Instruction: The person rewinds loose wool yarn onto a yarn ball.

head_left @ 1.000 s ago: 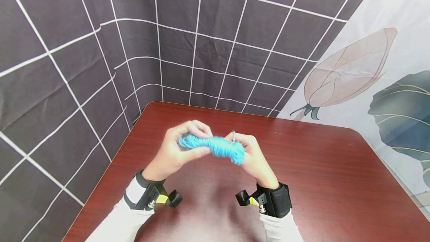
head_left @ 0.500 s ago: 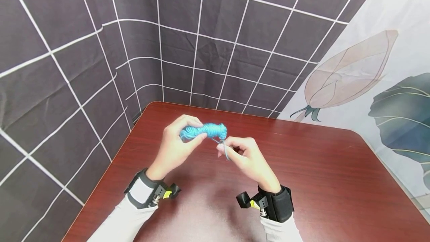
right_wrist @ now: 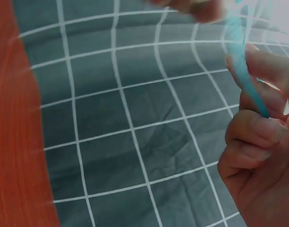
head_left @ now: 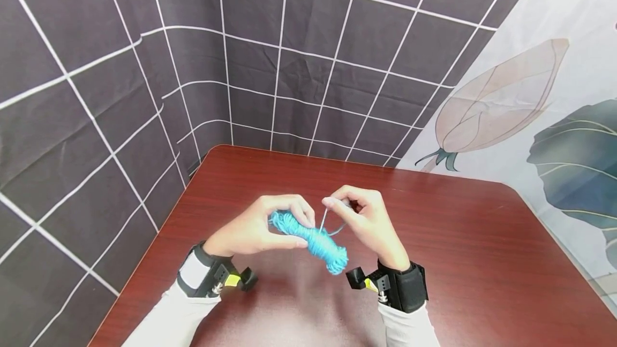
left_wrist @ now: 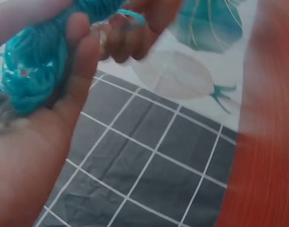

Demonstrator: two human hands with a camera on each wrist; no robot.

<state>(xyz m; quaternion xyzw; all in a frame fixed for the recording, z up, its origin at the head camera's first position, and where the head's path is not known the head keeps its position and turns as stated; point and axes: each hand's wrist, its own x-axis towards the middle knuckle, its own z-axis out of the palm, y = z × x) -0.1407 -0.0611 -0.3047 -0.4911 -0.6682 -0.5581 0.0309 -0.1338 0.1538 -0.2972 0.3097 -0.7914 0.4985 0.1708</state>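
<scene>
A bundle of bright blue yarn (head_left: 324,245), wound tight round its middle with looped ends, is held above the table. My left hand (head_left: 265,225) grips it near its left end, thumb below and fingers over the top. In the left wrist view the looped end of the yarn bundle (left_wrist: 33,71) lies against the palm. My right hand (head_left: 362,217) pinches a strand of the yarn (head_left: 324,218), drawn taut up from the bundle's middle. The right wrist view shows this strand (right_wrist: 250,92) running across the curled fingers, blurred near its top.
Beneath both hands is a reddish-brown wooden table (head_left: 463,250). A dark grey cloth with white grid lines (head_left: 308,58) hangs behind and to the left. At the right hangs a white cloth with a leaf and bud print (head_left: 491,106).
The bundle has turned so its right end tips down toward me. My right hand has swung round it and now stands above it, pulling the strand upward.
</scene>
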